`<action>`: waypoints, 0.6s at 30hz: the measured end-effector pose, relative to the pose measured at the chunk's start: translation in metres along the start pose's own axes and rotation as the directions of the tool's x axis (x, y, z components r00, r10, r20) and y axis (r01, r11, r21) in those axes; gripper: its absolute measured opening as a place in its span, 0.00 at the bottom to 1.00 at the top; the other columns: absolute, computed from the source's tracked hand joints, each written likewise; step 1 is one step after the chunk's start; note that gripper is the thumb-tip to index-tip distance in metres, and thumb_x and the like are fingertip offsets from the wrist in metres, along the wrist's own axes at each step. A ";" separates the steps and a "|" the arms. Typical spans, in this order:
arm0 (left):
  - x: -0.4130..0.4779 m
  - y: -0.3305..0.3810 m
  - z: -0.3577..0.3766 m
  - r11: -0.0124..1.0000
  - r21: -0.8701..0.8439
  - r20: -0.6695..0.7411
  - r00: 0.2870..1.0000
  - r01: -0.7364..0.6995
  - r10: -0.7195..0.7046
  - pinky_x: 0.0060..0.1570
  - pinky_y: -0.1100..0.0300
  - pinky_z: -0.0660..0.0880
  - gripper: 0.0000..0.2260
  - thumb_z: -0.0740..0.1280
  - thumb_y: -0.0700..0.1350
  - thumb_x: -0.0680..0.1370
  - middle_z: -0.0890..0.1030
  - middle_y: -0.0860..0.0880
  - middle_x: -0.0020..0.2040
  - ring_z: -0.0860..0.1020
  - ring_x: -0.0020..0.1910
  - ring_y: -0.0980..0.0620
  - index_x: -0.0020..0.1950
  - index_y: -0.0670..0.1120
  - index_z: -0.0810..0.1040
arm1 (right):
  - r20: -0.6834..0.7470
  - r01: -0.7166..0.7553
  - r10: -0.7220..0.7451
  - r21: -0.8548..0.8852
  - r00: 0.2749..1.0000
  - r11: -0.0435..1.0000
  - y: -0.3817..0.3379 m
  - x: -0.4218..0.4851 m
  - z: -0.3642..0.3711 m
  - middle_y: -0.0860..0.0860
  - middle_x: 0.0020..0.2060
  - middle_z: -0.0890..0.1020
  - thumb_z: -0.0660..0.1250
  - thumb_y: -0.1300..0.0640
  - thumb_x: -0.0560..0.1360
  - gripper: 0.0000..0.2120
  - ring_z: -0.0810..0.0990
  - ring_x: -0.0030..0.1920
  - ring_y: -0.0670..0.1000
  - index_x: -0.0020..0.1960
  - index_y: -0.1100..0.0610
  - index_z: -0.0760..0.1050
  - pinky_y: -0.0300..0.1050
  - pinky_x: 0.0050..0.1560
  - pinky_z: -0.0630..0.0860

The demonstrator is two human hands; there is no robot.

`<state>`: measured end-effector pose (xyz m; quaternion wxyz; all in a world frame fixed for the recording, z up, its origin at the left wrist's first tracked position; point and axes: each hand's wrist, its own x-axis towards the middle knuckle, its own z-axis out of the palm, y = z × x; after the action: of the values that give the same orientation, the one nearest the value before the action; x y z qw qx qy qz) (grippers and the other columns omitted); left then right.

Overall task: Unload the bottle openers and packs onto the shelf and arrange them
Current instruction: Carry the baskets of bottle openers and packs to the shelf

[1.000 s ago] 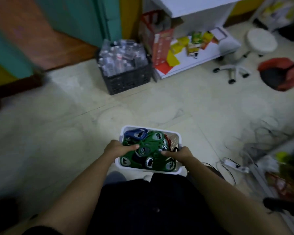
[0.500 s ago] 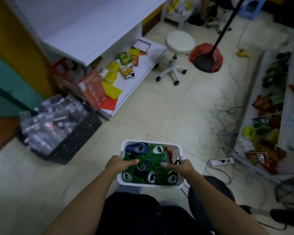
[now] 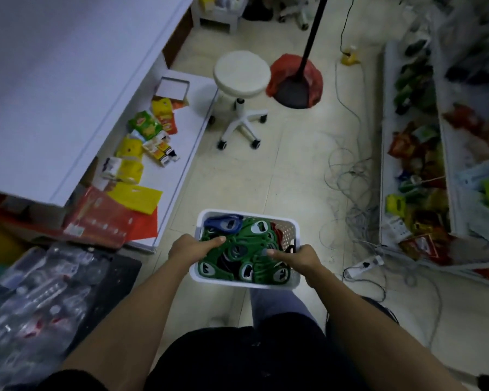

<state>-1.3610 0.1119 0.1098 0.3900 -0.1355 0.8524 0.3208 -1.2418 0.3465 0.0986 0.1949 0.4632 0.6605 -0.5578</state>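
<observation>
Green plastic bottle openers [image 3: 246, 249], with one blue opener [image 3: 223, 222] among them, fill a white perforated plastic basket [image 3: 292, 231] carried above a pale floor. The left hand [image 3: 189, 248] grips its left rim, the right hand [image 3: 297, 259] its right rim, thumbs inside. Beyond, yellow and green packs [image 3: 130, 148] lie on a low white shelf [image 3: 178, 170] beside a round white stool [image 3: 242, 71].
</observation>
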 end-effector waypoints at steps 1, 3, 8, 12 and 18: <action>0.015 0.018 -0.004 1.000 0.000 -0.010 1.000 0.005 -0.005 0.36 0.58 0.72 0.33 0.74 0.66 0.63 0.77 0.44 0.41 0.78 0.43 0.45 0.47 0.38 0.74 | 0.007 -0.007 0.007 0.002 1.000 1.000 -0.020 0.016 -0.006 0.58 0.48 0.84 0.83 0.45 0.53 0.33 0.83 0.48 0.56 0.49 0.64 0.81 0.54 0.52 0.81; 0.043 0.056 -0.013 1.000 -0.011 -0.021 1.000 0.020 -0.020 0.34 0.58 0.72 0.30 0.74 0.66 0.62 0.76 0.46 0.36 0.78 0.39 0.46 0.41 0.40 0.73 | 0.029 -0.005 0.005 -0.008 1.000 1.000 -0.059 0.049 -0.018 0.58 0.47 0.84 0.82 0.45 0.54 0.31 0.83 0.47 0.56 0.49 0.63 0.82 0.53 0.52 0.81; 0.100 0.162 -0.036 0.994 -0.086 -0.065 0.995 0.064 -0.070 0.27 0.60 0.66 0.30 0.72 0.68 0.62 0.71 0.47 0.30 0.74 0.31 0.49 0.36 0.41 0.70 | 0.029 0.053 -0.051 -0.083 0.998 0.995 -0.167 0.121 -0.056 0.57 0.46 0.84 0.82 0.43 0.56 0.29 0.83 0.45 0.54 0.47 0.63 0.82 0.49 0.48 0.81; 0.138 0.233 -0.062 0.971 -0.227 -0.110 0.989 0.070 -0.097 0.41 0.55 0.74 0.42 0.71 0.69 0.62 0.78 0.40 0.53 0.77 0.50 0.42 0.58 0.35 0.73 | -0.033 0.201 -0.213 -0.217 0.977 0.955 -0.265 0.164 -0.080 0.56 0.35 0.82 0.77 0.37 0.60 0.29 0.81 0.36 0.51 0.38 0.64 0.79 0.43 0.34 0.74; 0.197 0.319 -0.129 0.931 -0.366 -0.218 0.972 0.005 -0.091 0.52 0.48 0.77 0.47 0.71 0.73 0.58 0.78 0.38 0.57 0.78 0.53 0.40 0.62 0.36 0.73 | -0.028 0.345 -0.368 -0.286 0.930 0.894 -0.402 0.217 -0.078 0.53 0.36 0.81 0.76 0.34 0.60 0.29 0.81 0.38 0.53 0.39 0.61 0.77 0.42 0.32 0.70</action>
<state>-1.7186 0.2733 0.1653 0.2640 -0.2624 0.8146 0.4448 -1.6619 0.5247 0.1777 0.1249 0.3249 0.8128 -0.4671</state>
